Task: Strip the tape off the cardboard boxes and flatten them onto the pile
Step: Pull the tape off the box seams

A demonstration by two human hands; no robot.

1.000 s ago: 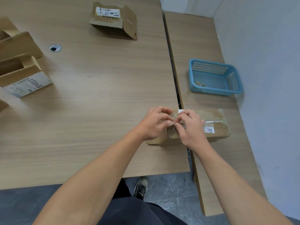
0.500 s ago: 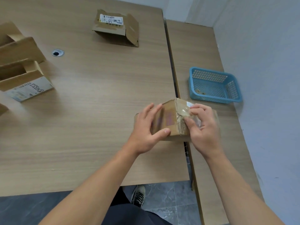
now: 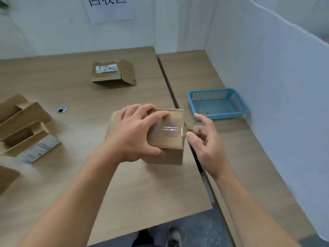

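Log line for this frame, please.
left hand steadies box | right hand pinches tape end | basket nearby

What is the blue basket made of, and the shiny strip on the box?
The blue basket looks like moulded plastic: even colour and a grid of holes. The strip on the box looks like clear glossy packing tape, since it glints with brown cardboard showing through.
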